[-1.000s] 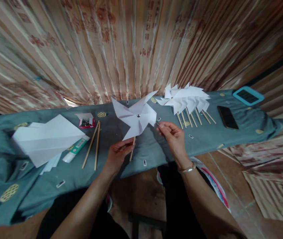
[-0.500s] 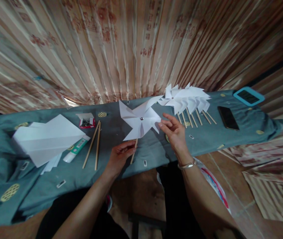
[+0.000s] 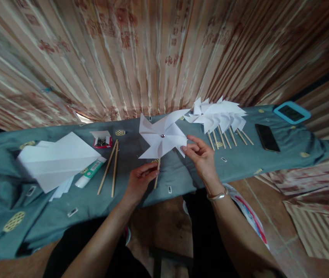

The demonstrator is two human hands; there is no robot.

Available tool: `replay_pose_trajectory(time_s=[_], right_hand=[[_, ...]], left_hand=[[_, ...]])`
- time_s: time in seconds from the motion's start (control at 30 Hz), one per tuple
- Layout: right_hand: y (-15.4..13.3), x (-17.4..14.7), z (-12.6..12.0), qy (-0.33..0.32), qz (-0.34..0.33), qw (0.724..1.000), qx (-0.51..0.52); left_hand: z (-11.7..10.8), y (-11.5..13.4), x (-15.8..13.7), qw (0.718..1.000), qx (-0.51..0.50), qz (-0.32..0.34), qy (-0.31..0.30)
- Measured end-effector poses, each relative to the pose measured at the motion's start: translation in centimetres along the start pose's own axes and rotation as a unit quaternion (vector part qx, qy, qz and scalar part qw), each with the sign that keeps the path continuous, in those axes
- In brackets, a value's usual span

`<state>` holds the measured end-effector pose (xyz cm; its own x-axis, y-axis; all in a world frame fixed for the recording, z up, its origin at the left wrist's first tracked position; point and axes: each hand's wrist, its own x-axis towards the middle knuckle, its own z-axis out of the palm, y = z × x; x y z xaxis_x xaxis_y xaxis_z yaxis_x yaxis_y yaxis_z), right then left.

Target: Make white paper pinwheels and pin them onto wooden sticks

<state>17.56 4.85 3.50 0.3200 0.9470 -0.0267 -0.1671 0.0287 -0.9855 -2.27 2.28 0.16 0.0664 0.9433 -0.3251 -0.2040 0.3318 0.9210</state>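
Note:
A white paper pinwheel point(image 3: 167, 142) with a silver pin at its centre stands upright in front of me, over the cloth. My left hand point(image 3: 141, 179) pinches its thin wooden stick point(image 3: 158, 175) just below the blades. On the other side, my right hand point(image 3: 200, 154) has thumb and forefinger at the edge of the right-hand blade, the remaining fingers curled loosely. Behind and to the right, several finished pinwheels point(image 3: 222, 114) lie overlapping in a row, their sticks pointing toward me.
Left on the grey-green cloth point(image 3: 141, 195) are folded white paper sheets point(image 3: 60, 158), a green-and-white glue stick point(image 3: 90, 172), loose wooden sticks point(image 3: 114, 170) and a small open red box of pins point(image 3: 102, 142). Rightward lie a dark phone point(image 3: 267, 138) and a blue-framed device point(image 3: 292, 112). Curtains point(image 3: 147, 58) hang behind.
The pinwheel's blades have turned slightly. My right thumb and forefinger have moved a little down and left onto the blade's edge. My left hand keeps its hold on the stick.

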Motion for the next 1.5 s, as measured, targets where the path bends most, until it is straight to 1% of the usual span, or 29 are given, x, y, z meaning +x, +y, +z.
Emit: replay_pose_trajectory(time_s=[0.27, 0.5, 0.67, 0.93, 1.17, 1.3, 1.5], right_hand=[[0.1, -0.8, 0.8, -0.028, 0.031, 0.999, 0.020], [0.6, -1.2, 1.3, -0.057, 0.031, 0.997, 0.034], [1.1, -1.4, 1.5, -0.089, 0.018, 0.996, 0.017], [0.8, -2.0, 2.4, -0.105, 0.055, 0.992, 0.042], [1.2, -2.7, 3.2, -0.149, 0.067, 0.986, 0.040], [1.5, -2.7, 2.9, -0.177, 0.086, 0.980, 0.013], [1.5, -1.8, 1.6, -0.166, 0.120, 0.979, -0.005]], left_hand=[[0.3, 0.1, 0.0, 1.000, 0.002, 0.005, 0.009], [0.3, 0.2, 0.0, 1.000, -0.016, 0.004, 0.009], [0.3, 0.2, -0.1, 1.000, -0.018, 0.008, 0.008], [0.3, 0.0, 0.0, 1.000, -0.017, 0.023, 0.003], [0.5, -0.1, 0.0, 1.000, -0.020, 0.011, 0.007], [0.4, 0.1, 0.0, 0.999, -0.030, 0.012, 0.011], [-0.1, 0.3, 0.1, 0.999, -0.034, 0.019, 0.011]])
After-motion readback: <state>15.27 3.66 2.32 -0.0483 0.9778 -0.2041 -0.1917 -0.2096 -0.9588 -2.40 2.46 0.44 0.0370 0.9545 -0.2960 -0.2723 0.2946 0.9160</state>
